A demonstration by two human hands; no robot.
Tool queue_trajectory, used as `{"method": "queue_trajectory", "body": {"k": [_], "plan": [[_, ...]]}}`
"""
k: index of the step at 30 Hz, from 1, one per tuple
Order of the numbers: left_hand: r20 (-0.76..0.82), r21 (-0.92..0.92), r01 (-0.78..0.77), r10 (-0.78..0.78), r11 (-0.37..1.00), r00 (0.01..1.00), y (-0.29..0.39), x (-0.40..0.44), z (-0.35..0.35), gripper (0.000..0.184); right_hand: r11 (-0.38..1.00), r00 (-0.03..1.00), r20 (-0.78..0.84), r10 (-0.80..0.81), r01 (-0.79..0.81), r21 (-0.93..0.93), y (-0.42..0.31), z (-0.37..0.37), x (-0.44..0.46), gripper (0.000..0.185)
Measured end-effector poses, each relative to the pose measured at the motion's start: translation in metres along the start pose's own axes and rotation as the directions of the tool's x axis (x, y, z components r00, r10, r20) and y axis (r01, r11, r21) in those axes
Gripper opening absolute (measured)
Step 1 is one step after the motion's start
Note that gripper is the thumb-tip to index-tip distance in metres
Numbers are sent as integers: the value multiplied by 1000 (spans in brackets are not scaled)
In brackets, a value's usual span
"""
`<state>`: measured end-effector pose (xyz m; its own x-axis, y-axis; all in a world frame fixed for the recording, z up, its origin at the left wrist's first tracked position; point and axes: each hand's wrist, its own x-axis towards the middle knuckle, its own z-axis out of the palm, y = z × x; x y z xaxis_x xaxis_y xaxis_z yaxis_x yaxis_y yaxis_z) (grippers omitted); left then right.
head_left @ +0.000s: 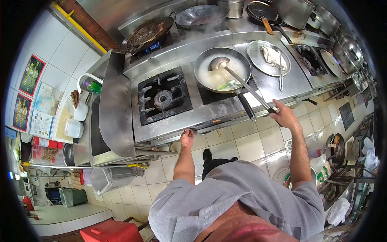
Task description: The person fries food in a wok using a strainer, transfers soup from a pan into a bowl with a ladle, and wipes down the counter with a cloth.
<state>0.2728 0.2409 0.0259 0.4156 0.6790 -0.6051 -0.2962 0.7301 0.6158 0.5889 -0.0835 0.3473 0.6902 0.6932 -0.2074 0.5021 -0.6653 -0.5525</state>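
A wok-like pan [205,82] with a black handle [246,106] stands on the stove, holding cloudy, pale liquid and some green and white pieces. A steel ladle [219,63] dips its bowl into the liquid; its long handle rests across the rim and slopes toward me. Around the handle's near end is my right hand [285,117], index finger stretched out and thumb apart, not wrapped round it. My left hand [186,138] is at the stove's front edge with its fingers curled together. Whatever they may be holding there is hidden.
Left of the pan is an unlit burner [163,99]. A round metal tray [252,60] with a folded cloth [274,56] and a utensil [281,76] lies to the right. Behind, a dark wok [151,32] sits over blue flame. A steel partition [117,109] borders the left side.
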Motion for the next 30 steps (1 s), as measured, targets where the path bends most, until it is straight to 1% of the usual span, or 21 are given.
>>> {"method": "queue_trajectory", "body": {"k": [2, 3, 5, 6, 10, 12, 13, 15, 16, 18, 19, 21, 22, 24, 25, 27, 28, 29, 30], "plan": [[-10, -16, -11, 11, 1000, 1000, -2, 0, 1, 5, 991, 993, 33, -113, 115, -70, 0, 12, 4, 62], [-21, -30, -21, 21, 999, 1000, -2, -1, 2, 5, 991, 993, 31, -112, 114, -70, 1, 20, 6, 62], [-36, -26, -19, 18, 999, 999, -1, -2, 5, 4, 977, 996, 9, -89, 89, -195, -4, 31, 9, 58], [-56, -23, -15, 13, 1000, 998, 0, -4, 6, 4, 960, 998, -25, -56, 47, -276, -12, 33, 7, 56], [-76, -16, -12, 11, 1000, 997, 1, -7, 10, 3, 949, 994, -82, -72, 43, -312, -4, 44, 12, 53], [-78, -45, -10, 7, 999, 997, -1, -5, 8, 3, 960, 984, -135, -115, 75, -271, -5, 44, 9, 50], [-77, -45, -9, 6, 999, 997, -1, -4, 7, 3, 960, 984, -135, -114, 74, -271, -6, 44, 6, 50], [-76, -13, -19, 18, 1000, 997, -2, 0, 5, 3, 988, 989, -132, -60, 40, -148, -17, 38, -1, 50], [-75, -11, -18, 17, 1000, 997, -3, 2, 4, 3, 988, 989, -134, -59, 39, -147, -17, 37, -4, 50], [-83, -25, -10, 8, 1000, 997, -4, 3, 4, 5, 998, 986, -155, -57, 57, -6, -15, 38, -8, 53], [-83, -23, -8, 7, 1000, 997, -5, 3, 4, 5, 999, 986, -156, -54, 54, -5, -15, 37, -11, 53], [-96, 20, -7, 9, 1000, 995, -4, 1, 4, 5, 997, 992, -123, 6, 4, 81, -17, 32, -16, 56], [-97, 21, -5, 7, 1000, 995, -4, 0, 4, 5, 997, 993, -121, 8, 2, 81, -17, 29, -17, 56], [-75, 27, -12, 14, 1000, 997, -7, 0, 2, 12, 984, 995, -89, 42, -26, 174, -16, 26, -22, 56], [-79, 30, -4, 6, 1000, 997, -9, 0, 0, 12, 984, 995, -84, 50, -34, 174, -15, 25, -25, 56], [-123, 67, -13, 21, 998, 992, -14, -6, 4, 20, 963, 993, -110, 38, -7, 270, -12, 19, -31, 55], [-130, 76, -7, 17, 997, 991, -20, -11, 7, 26, 956, 997, -74, 34, -10, 293, -13, 14, -33, 53], [-130, 79, 8, 2, 997, 991, -28, -19, 11, 26, 957, 996, -71, 47, -25, 290, -16, 8, -37, 53], [-22, 126, 77, -75, 989, 997, -38, -27, 15, 26, 944, 995, -13, 103, -94, 317, -21, 2, -41, 54]]}}
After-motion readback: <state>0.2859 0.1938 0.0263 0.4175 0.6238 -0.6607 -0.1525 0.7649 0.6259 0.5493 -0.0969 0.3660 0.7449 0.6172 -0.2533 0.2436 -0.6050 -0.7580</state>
